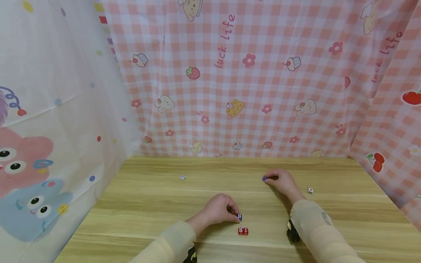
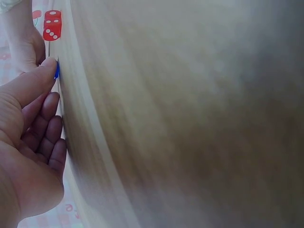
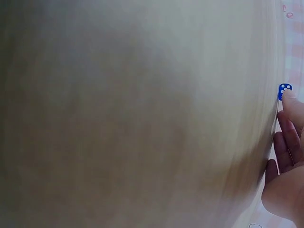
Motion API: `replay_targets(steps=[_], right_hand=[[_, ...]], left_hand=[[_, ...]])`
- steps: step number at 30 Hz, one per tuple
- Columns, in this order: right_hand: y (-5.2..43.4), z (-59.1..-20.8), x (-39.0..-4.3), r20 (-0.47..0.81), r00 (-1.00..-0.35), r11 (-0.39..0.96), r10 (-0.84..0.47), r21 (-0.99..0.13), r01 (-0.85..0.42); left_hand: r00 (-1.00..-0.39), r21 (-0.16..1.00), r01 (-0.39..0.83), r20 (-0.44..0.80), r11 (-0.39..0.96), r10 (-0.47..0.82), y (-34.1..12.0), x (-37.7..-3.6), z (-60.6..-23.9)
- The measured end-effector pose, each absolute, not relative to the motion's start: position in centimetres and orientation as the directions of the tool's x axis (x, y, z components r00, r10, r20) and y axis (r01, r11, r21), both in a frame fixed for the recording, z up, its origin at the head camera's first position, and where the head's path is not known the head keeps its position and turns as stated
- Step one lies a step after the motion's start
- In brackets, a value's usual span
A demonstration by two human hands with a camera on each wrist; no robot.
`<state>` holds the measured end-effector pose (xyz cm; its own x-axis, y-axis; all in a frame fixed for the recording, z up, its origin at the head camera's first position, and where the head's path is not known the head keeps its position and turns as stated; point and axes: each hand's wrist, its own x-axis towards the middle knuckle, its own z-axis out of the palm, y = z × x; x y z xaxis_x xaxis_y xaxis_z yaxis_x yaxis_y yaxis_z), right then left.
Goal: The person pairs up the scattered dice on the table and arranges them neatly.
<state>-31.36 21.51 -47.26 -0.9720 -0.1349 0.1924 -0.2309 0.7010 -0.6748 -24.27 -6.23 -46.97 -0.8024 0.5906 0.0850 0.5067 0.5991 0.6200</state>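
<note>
In the head view my left hand (image 1: 217, 209) pinches a blue die (image 1: 239, 217) between thumb and fingers at the table's front middle. Just nearer to me, two red dice (image 1: 243, 231) sit side by side, touching or almost so. Farther back and to the right, my right hand (image 1: 283, 181) pinches a second blue die (image 1: 264, 178). The right wrist view shows white pips on this blue die (image 3: 284, 91), at the thumb's tip. From the left wrist, only a sliver of the blue die (image 2: 57, 70) shows past the thumb, with the red dice (image 2: 52, 26) beyond.
One white die (image 1: 182, 177) lies at the back left of the wooden table (image 1: 148, 204). Another white die (image 1: 310, 190) is right of my right hand. A pink checked cloth (image 1: 210, 91) hangs behind the table, and printed sheets hang at both sides.
</note>
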Motion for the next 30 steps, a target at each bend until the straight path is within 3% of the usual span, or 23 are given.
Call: replay_targets(steps=[11,18,30], right_hand=[[21.2,-47.6,-30.9,0.270,-0.926,0.663,-0.265,-0.647,-0.378],[20.6,-47.5,-29.6,0.193,-0.932,0.644,-0.307,-0.679,-0.353],[19.8,-47.5,-27.4,0.214,-0.890,0.612,-0.403,-0.660,-0.436]], left_hand=[[-0.806,0.616,0.502,0.079,0.607,0.587,-6.2,-24.1,-46.8],[-0.804,0.630,0.500,0.082,0.594,0.589,-6.2,-24.0,-46.6],[-0.795,0.648,0.502,0.086,0.573,0.600,-6.1,-24.0,-46.5]])
